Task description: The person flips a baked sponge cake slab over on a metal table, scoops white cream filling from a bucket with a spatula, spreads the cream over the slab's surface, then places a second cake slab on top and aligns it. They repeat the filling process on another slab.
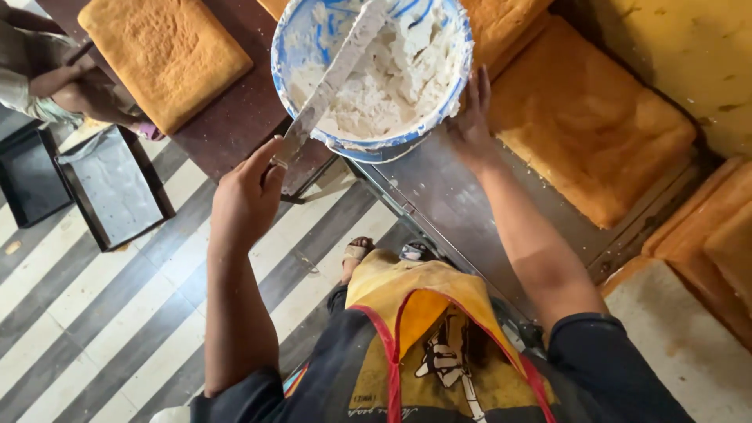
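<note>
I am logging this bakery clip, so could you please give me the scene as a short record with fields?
Left hand: left hand grips the handle of a long icing knife, its blade in the cream
Right hand: right hand rests against the side of the blue-and-white bucket
Bucket contents: white cream
Bucket position: on the edge of the metal table
Nearby: rectangular sponge cakes, one at right, one at upper left
Floor: striped floor with an empty baking tray
Other person: an arm at upper left
</note>
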